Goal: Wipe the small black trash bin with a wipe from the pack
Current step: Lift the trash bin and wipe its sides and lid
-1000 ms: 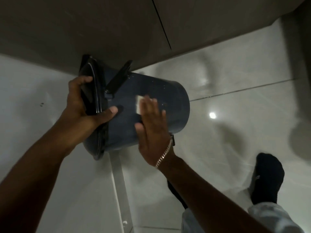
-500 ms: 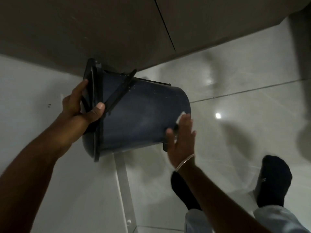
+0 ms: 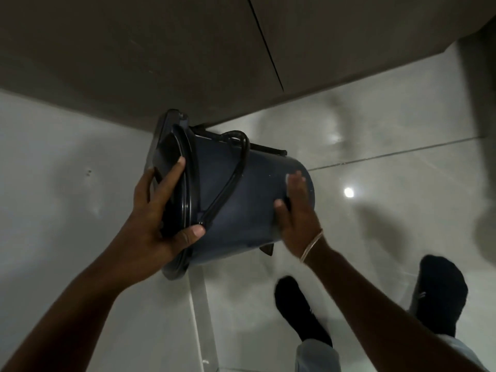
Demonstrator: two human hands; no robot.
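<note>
We stand on a glossy pale tiled floor beside a dark cabinet front, with a white surface at our left. Both our feet, in black socks, show at the lower right.

The small black trash bin is off the floor, held on its side in front of us, its lidded top turned left and its base turned right. Its thin carry handle lies looped across the body.

Our left hand grips the bin at the lid end: fingers wrapped over the lid's face, thumb pressed on the rim near the handle's pivot. Our right hand lies flat against the body near the base, fingers extended and together, thumb spread. It presses a white wipe to the bin; only a pale edge shows past the blurred fingertips. A thin bracelet circles the right wrist.
</note>
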